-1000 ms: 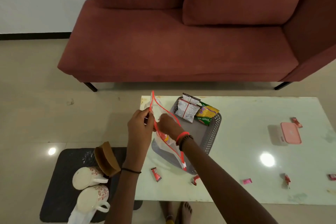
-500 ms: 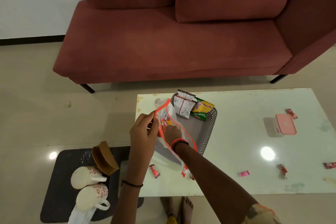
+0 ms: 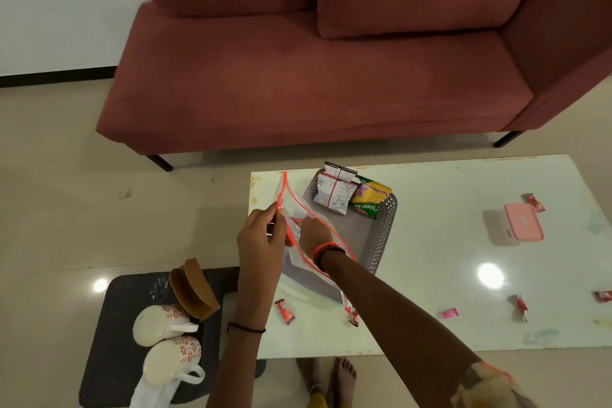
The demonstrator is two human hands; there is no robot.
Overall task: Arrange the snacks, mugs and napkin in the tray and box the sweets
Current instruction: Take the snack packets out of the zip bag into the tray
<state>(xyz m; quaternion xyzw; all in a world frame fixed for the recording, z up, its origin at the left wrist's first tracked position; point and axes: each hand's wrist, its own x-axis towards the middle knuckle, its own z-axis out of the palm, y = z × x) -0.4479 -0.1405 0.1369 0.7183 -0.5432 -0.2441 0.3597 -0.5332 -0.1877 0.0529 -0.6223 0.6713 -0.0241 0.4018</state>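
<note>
My left hand (image 3: 261, 235) pinches the orange-trimmed rim of a clear plastic pouch (image 3: 291, 205) held over the grey tray (image 3: 384, 232). My right hand (image 3: 313, 233) reaches inside the pouch, its fingers hidden among red packets. The tray holds white snack packets (image 3: 334, 192) and a green-yellow snack bag (image 3: 371, 197) at its far end. Small red and pink sweets (image 3: 284, 310) lie scattered on the white table. A pink-lidded box (image 3: 523, 222) stands shut at the right. Two white floral mugs (image 3: 162, 329) lie on a dark floor mat, with a napkin (image 3: 149, 394) beneath them.
A brown wooden holder (image 3: 192, 288) stands on the dark mat (image 3: 106, 341) left of the table. A red sofa (image 3: 314, 76) fills the far side. More sweets (image 3: 520, 306) lie at the table's right. My bare feet (image 3: 331, 378) show under the table's near edge.
The pouch mouth has spread wider and risen again, and my right hand stays inside it. My view has shifted slightly.
</note>
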